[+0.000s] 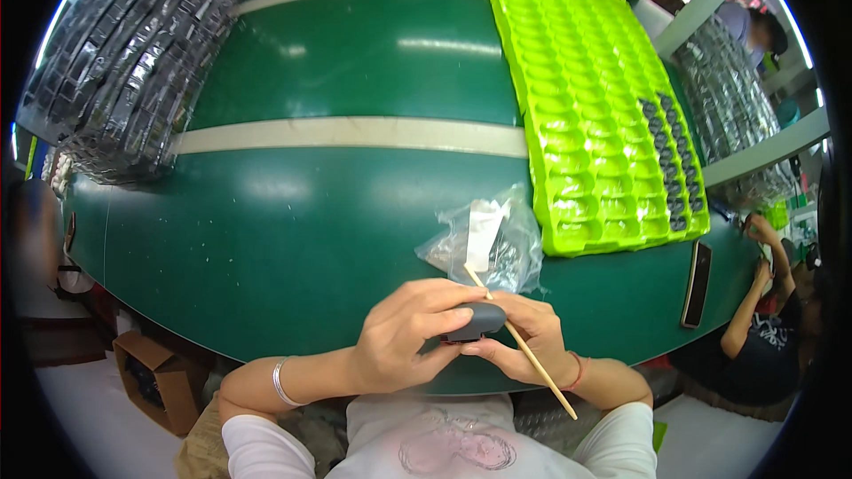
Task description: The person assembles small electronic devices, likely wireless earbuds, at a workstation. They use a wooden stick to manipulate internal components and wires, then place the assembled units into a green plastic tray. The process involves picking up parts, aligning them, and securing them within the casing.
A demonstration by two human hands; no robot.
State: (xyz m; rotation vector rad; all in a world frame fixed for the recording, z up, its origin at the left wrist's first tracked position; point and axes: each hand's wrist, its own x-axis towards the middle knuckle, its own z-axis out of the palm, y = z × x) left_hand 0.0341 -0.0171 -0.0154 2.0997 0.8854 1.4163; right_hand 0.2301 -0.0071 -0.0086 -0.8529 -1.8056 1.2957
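Note:
Close to the table's near edge, both my hands meet around a dark grey, rounded plastic part [475, 323]. My left hand [404, 333] pinches its left side between fingers and thumb. My right hand [530, 337] grips its right end and also keeps a thin wooden stick [530, 357] against the fingers. The stick slants from above the part down to the right, past my wrist. Just beyond my hands lies a clear plastic bag [508, 253] with a white paper strip [482, 235] on it; small pieces inside are too unclear to name. The part's underside is mostly hidden by my fingers.
A bright green tray [571, 160] with rows of hollows stands at right; dark parts [672, 160] fill some. A phone [698, 284] lies near the right edge. Stacked, plastic-wrapped black trays [133, 53] rise at left. Other people [763, 328] sit at the right and far side.

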